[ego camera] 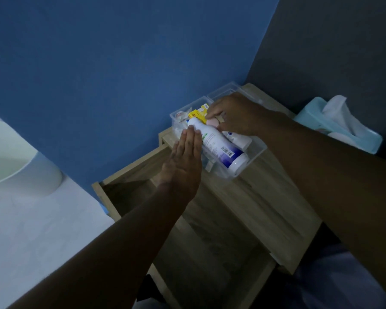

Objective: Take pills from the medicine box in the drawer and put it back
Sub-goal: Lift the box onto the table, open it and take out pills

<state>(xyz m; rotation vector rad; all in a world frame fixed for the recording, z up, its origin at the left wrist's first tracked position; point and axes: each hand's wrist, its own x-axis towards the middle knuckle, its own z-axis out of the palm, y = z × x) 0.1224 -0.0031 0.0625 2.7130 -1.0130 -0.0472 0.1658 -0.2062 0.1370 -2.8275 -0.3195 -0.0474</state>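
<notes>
A clear plastic medicine box (257,152) stands on top of the wooden bedside cabinet (265,197). Inside lie a large white bottle with a blue band (218,144), a yellow packet (196,114) and a pinkish item (212,123). My left hand (184,161) lies flat and open against the box's left side, fingertips touching the bottle. My right hand (234,114) reaches into the box from above, its fingers pinched on the pinkish item beside the yellow packet. The drawer (125,186) under the cabinet top is pulled out to the left and looks dark inside.
A second clear box or lid (223,90) sits behind the medicine box. A light blue tissue box (337,128) stands at the right against the dark wall. A bed with white sheet (31,219) and a pillow (20,166) lies to the left. The blue wall is behind.
</notes>
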